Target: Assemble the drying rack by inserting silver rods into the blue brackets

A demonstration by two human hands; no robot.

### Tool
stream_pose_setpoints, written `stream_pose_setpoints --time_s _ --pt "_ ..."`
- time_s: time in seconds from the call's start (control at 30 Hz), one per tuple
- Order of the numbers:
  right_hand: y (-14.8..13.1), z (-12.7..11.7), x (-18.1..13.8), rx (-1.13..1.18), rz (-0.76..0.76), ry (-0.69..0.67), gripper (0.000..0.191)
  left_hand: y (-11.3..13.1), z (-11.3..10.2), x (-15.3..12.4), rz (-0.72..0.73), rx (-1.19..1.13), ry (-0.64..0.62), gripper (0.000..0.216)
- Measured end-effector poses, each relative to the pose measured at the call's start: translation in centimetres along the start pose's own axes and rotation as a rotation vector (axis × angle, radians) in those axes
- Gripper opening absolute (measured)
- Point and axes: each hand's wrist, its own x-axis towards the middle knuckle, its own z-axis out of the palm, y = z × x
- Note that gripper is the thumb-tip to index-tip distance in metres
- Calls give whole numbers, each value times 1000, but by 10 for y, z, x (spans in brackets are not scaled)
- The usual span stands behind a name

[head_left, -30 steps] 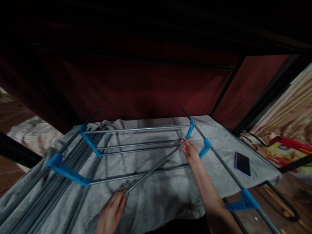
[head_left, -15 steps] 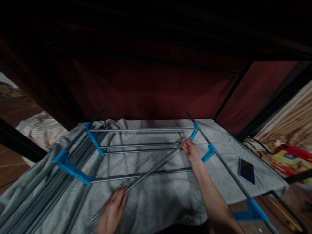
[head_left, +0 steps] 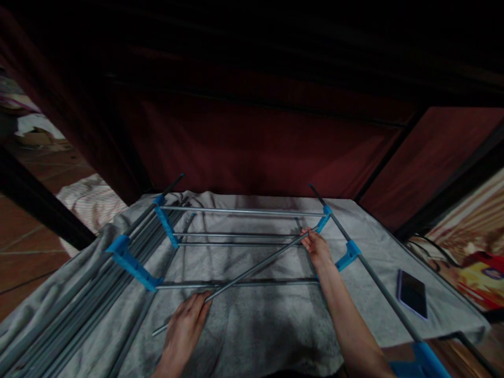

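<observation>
- Rod [head_left: 255,266] of grey metal, held in both hands, slants over the grey cloth [head_left: 255,336] from lower left to upper right, between the two sides of the tubular frame [head_left: 388,294].
- I have the left hand [head_left: 186,325] closed over its lower part, with a short end sticking out past the palm.
- I have the right hand [head_left: 317,245] pinching it near the upper tip, thumb against fingers. The tip is close to the rear right bracket [head_left: 323,219], but from my view I cannot tell whether they touch.
- The two hands are well apart along its length.
- In my view it passes over the front crossbar [head_left: 279,283]; contact there is unclear to me.
- Blue plastic holds that crossbar at the front left bracket [head_left: 136,268].
- A bundle of loose tubes [head_left: 94,302] lies along the left side.
- To the right I see a smartphone [head_left: 412,294], screen dark and facing up, on the cloth.
- Behind everything stands a dark red panel [head_left: 255,157].
</observation>
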Motion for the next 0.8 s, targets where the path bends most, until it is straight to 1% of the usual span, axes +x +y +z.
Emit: stream_pose_setpoints --time_s 0.1,0.2,0.3,0.43,0.5,0.63,0.8 --pt "0 -2 2 3 -1 -5 7 -4 2 4 18 51 1 39" --pt "1 -3 4 3 2 -15 7 -4 -2 12 14 101 -23 35" --pt "0 -4 5 2 13 -18 7 0 -13 25 2 171 -79 29" --pt "-2 -5 7 3 37 -19 8 11 -33 48 -5 282 -167 41" --pt "-3 -4 8 6 46 -21 10 15 -42 61 -14 313 -192 41" --pt "-2 -4 13 6 58 -24 11 17 -52 86 -47 346 -189 38" --pt "1 -10 24 3 76 -32 12 14 -55 112 -68 373 -161 32"
